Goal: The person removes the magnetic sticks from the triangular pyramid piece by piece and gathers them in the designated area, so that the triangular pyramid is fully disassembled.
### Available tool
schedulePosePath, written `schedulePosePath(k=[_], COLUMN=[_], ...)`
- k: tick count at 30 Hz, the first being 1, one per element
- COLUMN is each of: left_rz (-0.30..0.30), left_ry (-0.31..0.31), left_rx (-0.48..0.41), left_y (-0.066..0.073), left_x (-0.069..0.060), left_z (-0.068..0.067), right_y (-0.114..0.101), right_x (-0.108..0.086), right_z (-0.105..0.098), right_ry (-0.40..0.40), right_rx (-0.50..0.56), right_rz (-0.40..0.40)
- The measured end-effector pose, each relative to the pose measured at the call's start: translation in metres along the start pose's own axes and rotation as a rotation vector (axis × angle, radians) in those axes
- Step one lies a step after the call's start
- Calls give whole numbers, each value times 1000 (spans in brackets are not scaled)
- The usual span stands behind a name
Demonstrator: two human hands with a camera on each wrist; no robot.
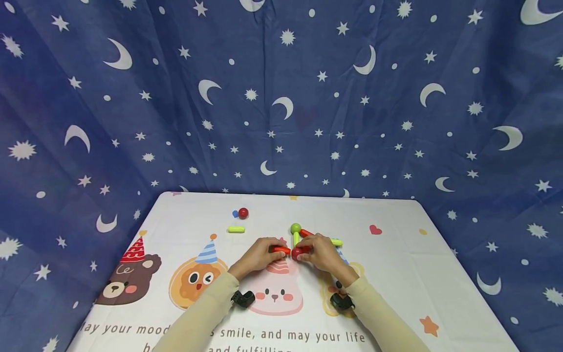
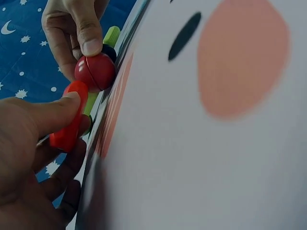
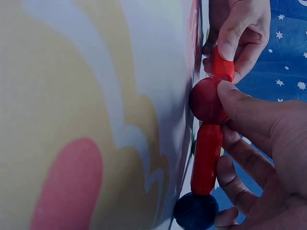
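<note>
My left hand point(image 1: 260, 254) pinches a red rod point(image 2: 70, 117) between thumb and fingers, its end at the red ball point(image 2: 96, 72); whether they are joined I cannot tell. With thumb and fingers, my right hand point(image 3: 268, 139) holds that red ball point(image 3: 209, 100). Another red rod point(image 3: 206, 158) runs from the ball to a dark blue ball point(image 3: 195, 211). In the head view a green ball point(image 1: 295, 228) sits beyond my hands, with a yellow-green rod point(image 1: 296, 238) between it and the red ball and a red rod point(image 1: 306, 233) at its right.
Further back on the left of the table point(image 1: 343, 210) lie a loose red ball point(image 1: 243, 213), a small blue piece point(image 1: 235, 214) and a yellow-green rod point(image 1: 236, 229). Another yellow-green rod point(image 1: 336, 242) shows beyond my right hand. A starry curtain point(image 1: 281, 98) hangs behind.
</note>
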State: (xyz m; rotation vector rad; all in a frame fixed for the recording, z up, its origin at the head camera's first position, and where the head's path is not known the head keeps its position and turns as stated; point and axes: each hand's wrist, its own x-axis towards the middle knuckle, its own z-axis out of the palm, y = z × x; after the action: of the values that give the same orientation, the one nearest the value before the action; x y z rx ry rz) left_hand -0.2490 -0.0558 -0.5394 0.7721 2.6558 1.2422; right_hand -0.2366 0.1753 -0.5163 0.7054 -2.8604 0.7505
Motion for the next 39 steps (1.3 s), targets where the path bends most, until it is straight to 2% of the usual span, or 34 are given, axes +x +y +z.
schedulePosePath(k=[6,17,24,32,39], left_rz=[-50,-68,-127,-143,-146], left_ry=[10,46,74,86,101], left_rx=[-34,-62,-61,-67,-51], left_y=[1,1,-1,-7,-11], left_x=[-4,-13,-19,-25,-31], left_z=[-6,-18,-24,-24,-31], right_y=[-1,0,-2,-1,-2], right_x=[0,-2,-2,-4,-3], right_z=[0,-1,-2,1,0], right_ry=[0,-1,2,-11,-13], right_rx=[-8,9,21,36,44], right_rz=[13,16,31,70,79])
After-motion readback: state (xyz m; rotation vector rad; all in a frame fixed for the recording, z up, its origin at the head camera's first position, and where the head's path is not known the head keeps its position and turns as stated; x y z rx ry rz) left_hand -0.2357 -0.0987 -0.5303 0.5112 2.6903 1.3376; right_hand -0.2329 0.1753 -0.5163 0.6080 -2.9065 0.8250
